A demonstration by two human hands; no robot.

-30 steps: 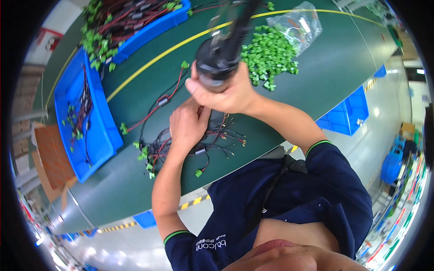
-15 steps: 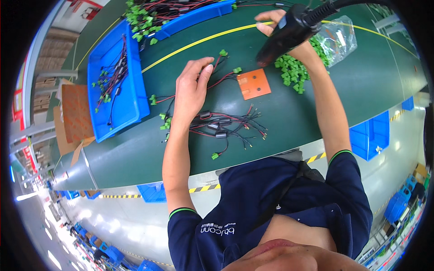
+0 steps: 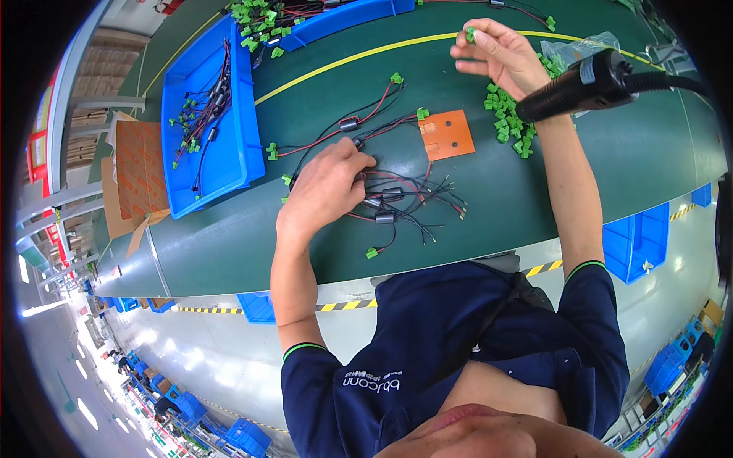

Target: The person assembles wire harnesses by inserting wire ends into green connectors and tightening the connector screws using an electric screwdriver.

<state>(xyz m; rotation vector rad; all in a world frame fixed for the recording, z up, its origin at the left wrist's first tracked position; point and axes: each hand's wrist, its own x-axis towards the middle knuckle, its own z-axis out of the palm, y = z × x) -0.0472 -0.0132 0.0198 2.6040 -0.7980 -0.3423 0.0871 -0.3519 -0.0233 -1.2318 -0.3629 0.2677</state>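
My right hand [image 3: 510,61] is raised at the far right, pinching a small green connector [image 3: 470,34] between thumb and fingertip. At the middle of the table my left hand [image 3: 324,183] is curled over a bunch of red-and-black wire cables [image 3: 391,194], its fingertips closed on a cable among them. These cables carry black cylindrical parts and have bare ends to the right. Under the far ends of other cables lies an orange square plate [image 3: 458,137] with two dark holes. A pile of green connectors [image 3: 504,114] is beside my right forearm.
A black cylindrical device [image 3: 573,88] with a ribbed cord overlaps my right forearm in view. One blue bin [image 3: 248,122] with cables stands left; another blue bin [image 3: 347,29] is at the back. A clear plastic bag [image 3: 565,52] and an open cardboard box [image 3: 141,168] flank the work area.
My right hand has come up from the connector pile with a green connector in its fingers. My left hand has moved down onto the cables. The black device appears farther right.
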